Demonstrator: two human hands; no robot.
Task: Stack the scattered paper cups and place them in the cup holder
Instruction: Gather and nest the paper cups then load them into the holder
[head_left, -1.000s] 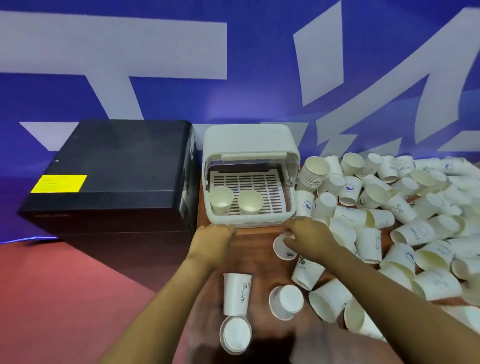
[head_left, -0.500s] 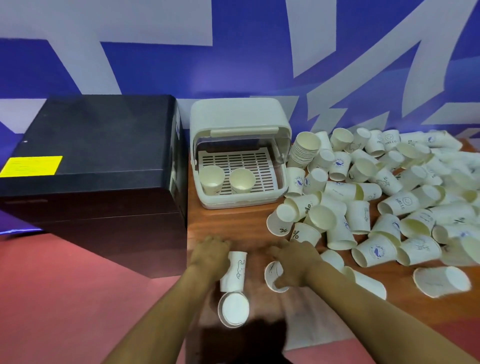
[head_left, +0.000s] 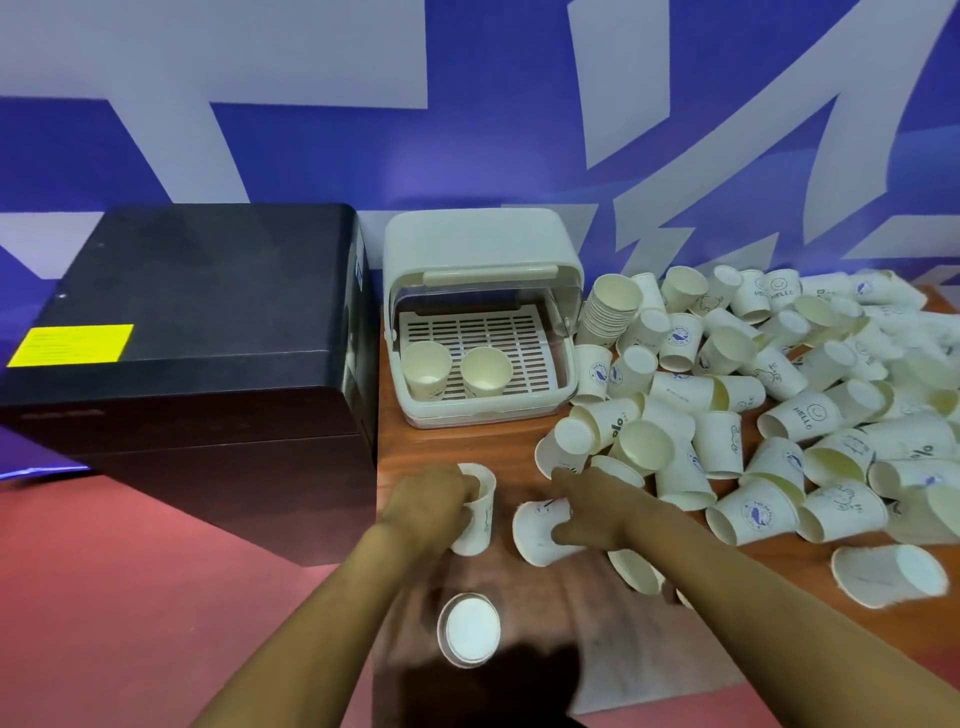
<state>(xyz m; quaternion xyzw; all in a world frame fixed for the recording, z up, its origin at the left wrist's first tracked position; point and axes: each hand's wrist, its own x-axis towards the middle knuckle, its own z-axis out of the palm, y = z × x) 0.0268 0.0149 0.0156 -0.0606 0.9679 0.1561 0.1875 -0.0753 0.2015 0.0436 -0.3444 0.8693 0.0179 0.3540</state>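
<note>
My left hand (head_left: 428, 506) grips an upright white paper cup (head_left: 480, 514) near the table's front left. My right hand (head_left: 597, 512) holds another paper cup (head_left: 535, 532) lying on its side, mouth towards the left. The white cup holder (head_left: 483, 317) stands open at the back with two cups (head_left: 452, 371) upright on its slotted tray. Several scattered paper cups (head_left: 779, 415) cover the right of the wooden table. A stack of nested cups (head_left: 610, 309) leans beside the holder. One cup (head_left: 469, 630) stands alone near me.
A large black box (head_left: 197, 332) sits left of the wooden table (head_left: 452, 447), its side close to the cup holder. A blue and white wall is behind. Red floor lies at the lower left. A tipped cup (head_left: 888, 574) lies at the front right.
Both hands moved from the holder's front edge back towards me. My left hand took hold of the upright cup and my right hand picked up the tipped cup.
</note>
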